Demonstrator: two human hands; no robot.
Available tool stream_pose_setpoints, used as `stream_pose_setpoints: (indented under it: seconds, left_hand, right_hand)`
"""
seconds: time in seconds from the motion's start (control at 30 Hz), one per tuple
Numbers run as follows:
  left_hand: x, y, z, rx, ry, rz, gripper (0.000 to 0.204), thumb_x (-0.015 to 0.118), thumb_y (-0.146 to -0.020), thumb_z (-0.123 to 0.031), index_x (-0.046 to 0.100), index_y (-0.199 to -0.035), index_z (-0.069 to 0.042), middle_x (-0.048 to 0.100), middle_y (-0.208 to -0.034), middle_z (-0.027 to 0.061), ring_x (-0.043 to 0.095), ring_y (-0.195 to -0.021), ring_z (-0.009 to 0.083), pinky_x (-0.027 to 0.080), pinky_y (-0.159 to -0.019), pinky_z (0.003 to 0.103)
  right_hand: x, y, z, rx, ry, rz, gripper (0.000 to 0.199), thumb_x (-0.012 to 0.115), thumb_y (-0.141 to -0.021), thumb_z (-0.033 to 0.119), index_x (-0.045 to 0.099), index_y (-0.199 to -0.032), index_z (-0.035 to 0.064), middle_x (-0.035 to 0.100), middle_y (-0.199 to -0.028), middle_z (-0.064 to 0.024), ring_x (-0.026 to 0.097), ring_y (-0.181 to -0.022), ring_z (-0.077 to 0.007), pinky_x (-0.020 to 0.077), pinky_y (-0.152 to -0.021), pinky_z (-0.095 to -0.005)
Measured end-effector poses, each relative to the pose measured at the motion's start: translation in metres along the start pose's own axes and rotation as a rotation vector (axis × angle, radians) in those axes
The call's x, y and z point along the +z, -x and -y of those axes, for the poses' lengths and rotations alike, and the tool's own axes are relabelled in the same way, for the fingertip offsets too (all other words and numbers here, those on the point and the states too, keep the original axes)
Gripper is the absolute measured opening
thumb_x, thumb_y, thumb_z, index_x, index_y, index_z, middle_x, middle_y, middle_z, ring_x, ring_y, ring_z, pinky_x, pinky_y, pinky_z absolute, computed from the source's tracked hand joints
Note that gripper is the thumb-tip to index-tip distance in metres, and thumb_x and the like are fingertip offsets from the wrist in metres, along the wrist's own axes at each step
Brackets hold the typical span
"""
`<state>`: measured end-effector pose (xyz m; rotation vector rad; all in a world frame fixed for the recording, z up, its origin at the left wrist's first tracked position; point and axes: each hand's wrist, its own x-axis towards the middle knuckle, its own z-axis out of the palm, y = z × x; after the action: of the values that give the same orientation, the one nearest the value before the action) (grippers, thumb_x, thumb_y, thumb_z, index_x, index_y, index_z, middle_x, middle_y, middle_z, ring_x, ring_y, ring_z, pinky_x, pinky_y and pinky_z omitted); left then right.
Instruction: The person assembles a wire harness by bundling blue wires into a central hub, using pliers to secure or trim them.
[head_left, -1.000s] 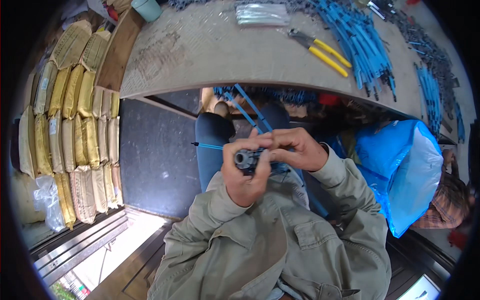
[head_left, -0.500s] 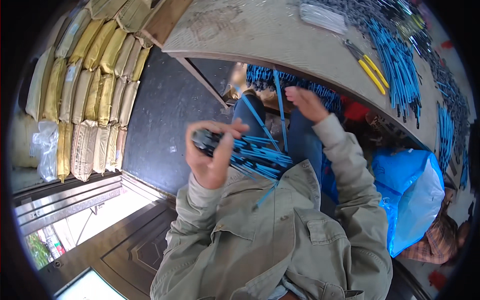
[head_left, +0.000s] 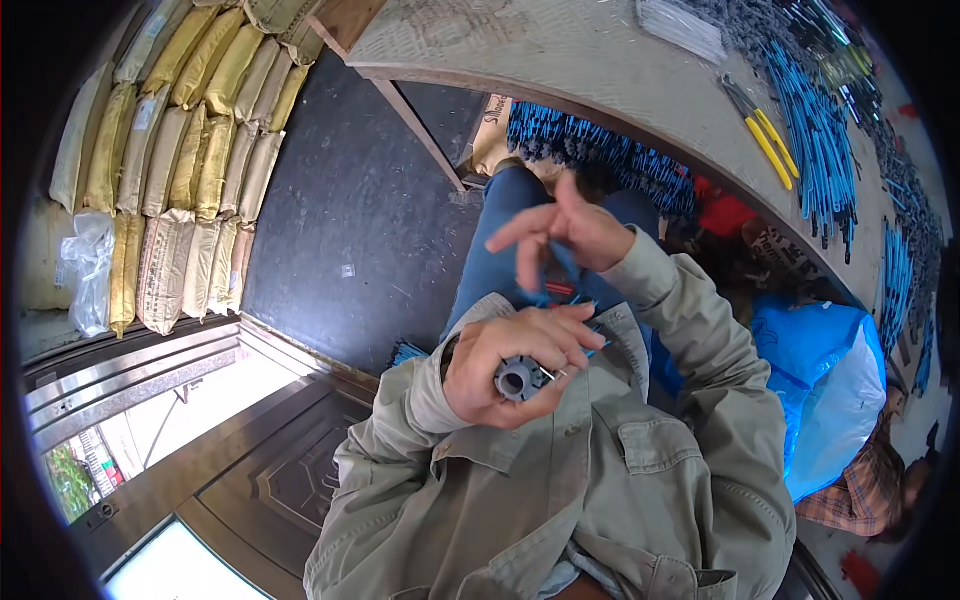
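My left hand (head_left: 515,350) is closed around a dark grey, ring-ended cylindrical hub (head_left: 519,378) with a round hole, its end tilted up at me. A thin metal wire end sticks out beside the hub. Slim blue rods (head_left: 597,340) show past the fingertips, mostly hidden by the hand. Just beyond, over my lap, hovers my right hand (head_left: 585,235), open, with its thumb and fingers spread and slightly blurred. A smeared blue strip (head_left: 563,268) shows right below its fingers; whether they touch it I cannot tell.
A worktable (head_left: 480,50) ahead carries yellow-handled pliers (head_left: 768,140) and bundles of blue rods (head_left: 815,140). More bundled blue rods (head_left: 600,150) lie beneath it. A blue plastic bag (head_left: 805,350) stands at right, near a person's plaid sleeve (head_left: 850,490). Stacked sacks (head_left: 190,160) line the left.
My left hand has moved right and turned, so the grey hub now faces up and the blue rods point away. My right hand has come left and lower, its fingers spreading.
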<state>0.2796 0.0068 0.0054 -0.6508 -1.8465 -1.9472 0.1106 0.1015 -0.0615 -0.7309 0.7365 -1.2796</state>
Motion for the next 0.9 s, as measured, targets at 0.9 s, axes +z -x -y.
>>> stream_pose_setpoints:
  seconds: [0.9]
  left_hand:
    - [-0.015, -0.044, 0.021, -0.078, -0.323, -0.02, 0.029, 0.052, -0.074, 0.012, 0.04, -0.095, -0.005, 0.059, -0.083, 0.0168, 0.061, -0.078, 0.0288, 0.049, -0.076, 0.044]
  right_hand:
    - [0.02, -0.007, -0.02, -0.5, 0.137, -0.434, 0.021, 0.051, -0.092, 0.02, 0.057, -0.092, -0.0003, 0.059, -0.085, -0.0033, 0.055, -0.078, -0.0113, 0.0446, -0.071, -0.0234]
